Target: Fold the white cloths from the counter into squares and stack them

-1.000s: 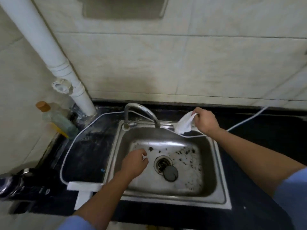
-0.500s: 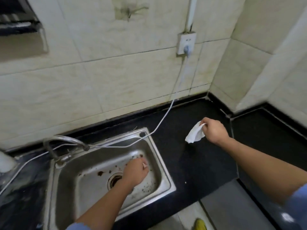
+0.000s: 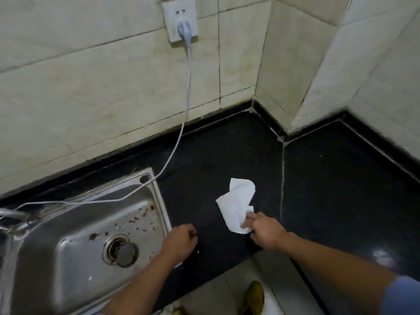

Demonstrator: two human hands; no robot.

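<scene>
White cloth [image 3: 236, 201] now down on counter [image 3: 329, 189], right hand [image 3: 267, 233] grip pinching its edge, left hand [image 3: 179, 243] off sink [image 3: 161, 208], curled shut.

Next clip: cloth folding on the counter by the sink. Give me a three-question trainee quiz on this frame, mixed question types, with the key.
1. True or false: the white cloth lies inside the sink.
2. Which hand touches the cloth? A) left hand B) right hand C) both
3. Fill in: the white cable plugged into the wall socket runs down and across the rim of the ____.
Key: 1 false, it lies on the black counter. 2 B, at the cloth's near corner; the left hand rests curled on the counter, apart from the cloth. 3 sink.
</scene>
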